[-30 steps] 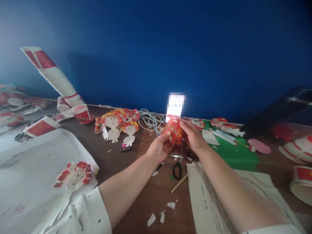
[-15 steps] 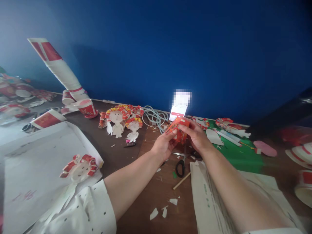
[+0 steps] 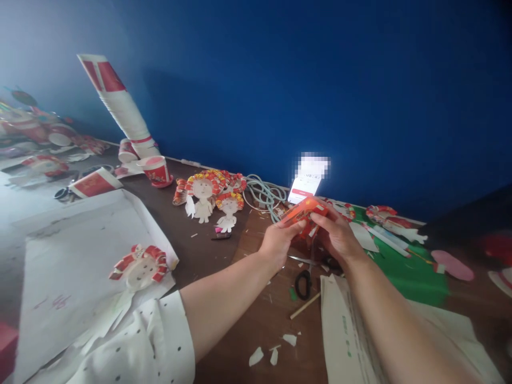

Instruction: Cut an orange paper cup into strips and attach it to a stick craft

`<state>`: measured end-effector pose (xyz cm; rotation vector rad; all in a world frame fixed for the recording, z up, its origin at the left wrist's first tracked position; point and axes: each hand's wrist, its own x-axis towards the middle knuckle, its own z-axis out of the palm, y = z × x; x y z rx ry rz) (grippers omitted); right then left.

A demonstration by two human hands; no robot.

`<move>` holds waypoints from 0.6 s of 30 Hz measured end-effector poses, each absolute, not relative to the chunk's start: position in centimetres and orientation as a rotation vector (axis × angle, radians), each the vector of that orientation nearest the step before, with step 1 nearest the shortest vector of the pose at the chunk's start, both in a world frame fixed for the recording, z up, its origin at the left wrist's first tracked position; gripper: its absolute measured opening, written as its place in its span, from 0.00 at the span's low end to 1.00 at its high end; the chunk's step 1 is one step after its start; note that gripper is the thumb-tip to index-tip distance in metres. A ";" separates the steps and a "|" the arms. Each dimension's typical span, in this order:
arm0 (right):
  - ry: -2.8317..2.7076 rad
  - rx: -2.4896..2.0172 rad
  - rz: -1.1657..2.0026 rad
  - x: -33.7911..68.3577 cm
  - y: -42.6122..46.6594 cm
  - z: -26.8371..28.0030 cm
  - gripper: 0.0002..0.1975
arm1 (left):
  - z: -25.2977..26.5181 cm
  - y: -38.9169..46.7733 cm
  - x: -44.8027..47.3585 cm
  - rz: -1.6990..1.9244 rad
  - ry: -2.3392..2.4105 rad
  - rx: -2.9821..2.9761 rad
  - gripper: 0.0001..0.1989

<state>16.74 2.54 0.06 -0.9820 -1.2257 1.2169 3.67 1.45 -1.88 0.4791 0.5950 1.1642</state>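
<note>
Both my hands hold a small orange-red printed box point(image 3: 306, 209) above the middle of the table, just in front of a lit phone point(image 3: 304, 184). My left hand point(image 3: 279, 241) grips its left end, thumb along the near side. On the right end, my right hand point(image 3: 339, 230) has its thumb pressed on the box and its other fingers behind, partly hidden. Black-handled scissors point(image 3: 303, 284) lie on the table below the hands, beside a thin wooden stick point(image 3: 305, 305).
Paper dolls point(image 3: 204, 197) with red and yellow hair lie left of a coiled cable point(image 3: 264, 189). A tall stack of paper cups point(image 3: 122, 109) leans near the wall. Farther right are a green sheet point(image 3: 412, 272) and white paper bags point(image 3: 340, 330). White scraps point(image 3: 256, 356) litter the front.
The box has tilted flatter in my hands, showing more of its top face. The whole view has shifted, so the table things sit farther right in the picture.
</note>
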 end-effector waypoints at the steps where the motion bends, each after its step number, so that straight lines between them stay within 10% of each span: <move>1: -1.239 -0.974 1.212 16.8 2.5 0.1 0.22 | -2.0 1.5 3.7 1.167 0.574 0.496 0.21; 18: -1.169 -0.980 1.207 16.5 2.5 0.2 0.28 | -1.9 1.3 3.7 1.142 0.619 0.551 0.25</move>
